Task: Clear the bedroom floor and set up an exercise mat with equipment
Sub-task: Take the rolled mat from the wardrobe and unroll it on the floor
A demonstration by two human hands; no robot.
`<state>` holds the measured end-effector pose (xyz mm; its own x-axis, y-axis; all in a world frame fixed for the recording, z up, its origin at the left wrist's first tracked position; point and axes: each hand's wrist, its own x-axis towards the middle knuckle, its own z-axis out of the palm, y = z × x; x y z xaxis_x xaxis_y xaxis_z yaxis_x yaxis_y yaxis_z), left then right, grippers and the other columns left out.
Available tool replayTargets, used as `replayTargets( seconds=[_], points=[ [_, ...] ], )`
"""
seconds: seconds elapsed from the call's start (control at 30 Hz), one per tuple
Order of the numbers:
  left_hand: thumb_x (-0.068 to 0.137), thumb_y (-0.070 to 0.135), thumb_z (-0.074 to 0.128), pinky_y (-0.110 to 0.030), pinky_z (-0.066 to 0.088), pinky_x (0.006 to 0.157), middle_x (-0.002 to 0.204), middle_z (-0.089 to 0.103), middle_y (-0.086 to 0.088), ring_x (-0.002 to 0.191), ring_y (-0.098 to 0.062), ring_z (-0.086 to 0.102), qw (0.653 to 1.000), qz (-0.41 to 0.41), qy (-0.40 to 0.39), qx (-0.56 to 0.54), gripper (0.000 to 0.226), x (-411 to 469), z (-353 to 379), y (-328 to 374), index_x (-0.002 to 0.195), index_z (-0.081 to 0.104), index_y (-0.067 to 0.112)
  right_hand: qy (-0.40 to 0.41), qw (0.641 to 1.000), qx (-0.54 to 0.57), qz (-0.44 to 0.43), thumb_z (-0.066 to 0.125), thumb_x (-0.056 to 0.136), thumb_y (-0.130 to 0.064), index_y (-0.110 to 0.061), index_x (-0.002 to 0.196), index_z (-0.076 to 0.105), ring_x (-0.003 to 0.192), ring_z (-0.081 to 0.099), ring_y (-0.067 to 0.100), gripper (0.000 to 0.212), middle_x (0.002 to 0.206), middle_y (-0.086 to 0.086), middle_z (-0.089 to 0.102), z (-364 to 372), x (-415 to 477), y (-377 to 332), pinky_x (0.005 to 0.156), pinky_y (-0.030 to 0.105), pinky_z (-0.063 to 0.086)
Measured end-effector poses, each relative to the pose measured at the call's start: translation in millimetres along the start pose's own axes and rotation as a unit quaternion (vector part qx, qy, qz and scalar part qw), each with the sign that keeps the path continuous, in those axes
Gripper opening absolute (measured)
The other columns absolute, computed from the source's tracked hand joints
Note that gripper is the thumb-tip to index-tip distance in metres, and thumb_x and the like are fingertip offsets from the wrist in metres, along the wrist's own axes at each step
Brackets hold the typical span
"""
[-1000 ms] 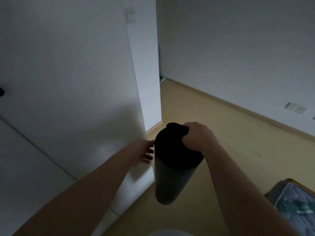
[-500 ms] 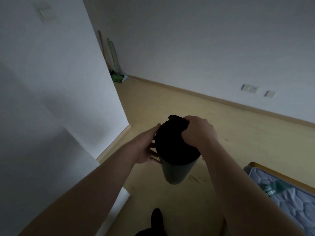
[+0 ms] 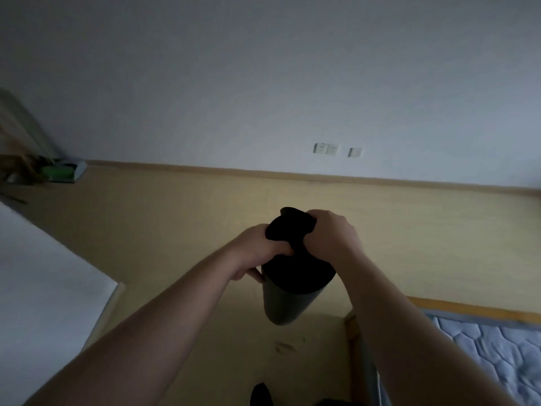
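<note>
A rolled dark exercise mat [image 3: 285, 303] hangs upright in front of me above the yellow floor [image 3: 181, 230], its black top end toward the camera. My left hand [image 3: 257, 250] grips the top rim on the left side, fingers curled over the edge. My right hand [image 3: 332, 234] clasps the top rim on the right. The lower end of the roll is off the floor.
A bed with a quilted mattress [image 3: 497, 350] and wooden frame lies at the lower right. A white wall corner [image 3: 44, 273] juts in at the left. A green dustpan and broom [image 3: 58, 171] lean in the far left corner. Wall sockets [image 3: 325, 148] sit on the far wall.
My view has swung right, away from the white wall toward the open floor. My left hand moved from beside the roll onto its top rim.
</note>
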<state>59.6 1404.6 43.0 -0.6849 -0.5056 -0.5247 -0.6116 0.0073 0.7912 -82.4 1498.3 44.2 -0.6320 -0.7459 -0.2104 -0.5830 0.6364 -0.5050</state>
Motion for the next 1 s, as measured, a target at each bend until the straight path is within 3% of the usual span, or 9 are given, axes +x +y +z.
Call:
replayTargets(
  seconds=[0.1, 0.27, 0.43, 0.53, 0.63, 0.7, 0.8, 0.9, 1.0],
  points=[
    [0.083, 0.024, 0.066, -0.044, 0.063, 0.07, 0.1, 0.072, -0.001, 0.091, -0.025, 0.07, 0.998, 0.009, -0.011, 0.056, 0.029, 57.9, 3.6, 40.9, 0.111, 0.063, 0.024, 0.027, 0.999, 0.011, 0.044, 0.05, 0.075, -0.015, -0.034, 0.102, 0.064, 0.079, 0.063, 0.025, 0.036, 0.085, -0.003, 0.064, -20.4, 44.6, 22.0, 0.062, 0.03, 0.049],
    [0.081, 0.024, 0.066, -0.038, 0.062, 0.056, 0.098, 0.071, -0.006, 0.084, -0.029, 0.071, 0.988, 0.035, -0.033, 0.145, 0.029, 168.7, 23.4, 112.8, 0.11, 0.064, 0.018, 0.067, 0.992, 0.046, 0.099, 0.051, 0.076, -0.014, -0.031, 0.099, 0.065, 0.075, 0.061, 0.024, 0.032, 0.082, -0.003, 0.065, -58.1, 132.8, 73.5, 0.058, 0.028, 0.044],
    [0.085, 0.017, 0.063, -0.044, 0.063, 0.061, 0.097, 0.069, -0.007, 0.086, -0.031, 0.07, 0.982, 0.049, -0.055, 0.173, 0.014, 266.1, 44.9, 184.0, 0.097, 0.06, 0.023, 0.088, 0.985, 0.078, 0.123, 0.051, 0.074, -0.014, -0.03, 0.098, 0.065, 0.078, 0.062, 0.025, 0.032, 0.083, -0.003, 0.066, -103.2, 218.1, 127.4, 0.063, 0.029, 0.048],
    [0.085, 0.017, 0.061, -0.047, 0.063, 0.063, 0.099, 0.069, -0.007, 0.087, -0.031, 0.069, 0.975, 0.064, -0.08, 0.197, 0.016, 321.0, 61.9, 239.0, 0.099, 0.06, 0.025, 0.099, 0.979, 0.091, 0.155, 0.05, 0.074, -0.014, -0.033, 0.101, 0.065, 0.077, 0.062, 0.024, 0.037, 0.083, -0.004, 0.065, -144.2, 264.3, 161.3, 0.061, 0.028, 0.046],
    [0.083, 0.019, 0.062, -0.05, 0.063, 0.062, 0.106, 0.067, -0.005, 0.089, -0.03, 0.069, 0.969, 0.083, -0.108, 0.208, 0.039, 376.0, 75.7, 285.7, 0.121, 0.058, 0.024, 0.115, 0.973, 0.092, 0.176, 0.048, 0.073, -0.014, -0.033, 0.1, 0.065, 0.072, 0.062, 0.02, 0.037, 0.081, -0.005, 0.065, -179.1, 308.0, 193.1, 0.057, 0.027, 0.046],
    [0.081, 0.019, 0.065, -0.044, 0.063, 0.058, 0.113, 0.061, -0.001, 0.089, -0.029, 0.069, 0.969, 0.085, -0.117, 0.202, 0.073, 406.8, 82.1, 309.6, 0.148, 0.038, 0.031, 0.121, 0.972, 0.083, 0.183, 0.046, 0.074, -0.015, -0.034, 0.098, 0.064, 0.072, 0.061, 0.02, 0.036, 0.081, -0.005, 0.065, -196.8, 331.6, 208.3, 0.057, 0.028, 0.047],
    [0.085, 0.016, 0.065, -0.036, 0.061, 0.059, 0.108, 0.06, 0.002, 0.088, -0.025, 0.069, 0.961, 0.106, -0.153, 0.207, 0.096, 460.8, 96.0, 346.1, 0.156, 0.009, 0.05, 0.135, 0.968, 0.072, 0.201, 0.047, 0.076, -0.015, -0.036, 0.1, 0.063, 0.074, 0.063, 0.021, 0.036, 0.082, -0.006, 0.066, -221.2, 373.3, 237.0, 0.061, 0.029, 0.05],
    [0.087, 0.016, 0.062, -0.034, 0.062, 0.071, 0.104, 0.057, 0.013, 0.09, -0.012, 0.064, 0.938, 0.158, -0.186, 0.245, 0.085, 519.3, 113.0, 380.0, 0.153, 0.022, 0.05, 0.148, 0.961, 0.065, 0.227, 0.048, 0.078, -0.015, -0.036, 0.103, 0.064, 0.074, 0.061, 0.021, 0.036, 0.081, -0.007, 0.063, -242.0, 417.0, 268.9, 0.06, 0.028, 0.047],
    [0.084, 0.016, 0.061, -0.044, 0.064, 0.069, 0.11, 0.06, 0.009, 0.091, -0.019, 0.067, 0.926, 0.168, -0.231, 0.246, 0.063, 579.4, 135.8, 415.6, 0.139, 0.045, 0.044, 0.169, 0.948, 0.068, 0.262, 0.048, 0.077, -0.016, -0.036, 0.104, 0.064, 0.075, 0.059, 0.024, 0.037, 0.082, -0.006, 0.062, -264.2, 458.9, 302.9, 0.061, 0.029, 0.046]
  ],
)
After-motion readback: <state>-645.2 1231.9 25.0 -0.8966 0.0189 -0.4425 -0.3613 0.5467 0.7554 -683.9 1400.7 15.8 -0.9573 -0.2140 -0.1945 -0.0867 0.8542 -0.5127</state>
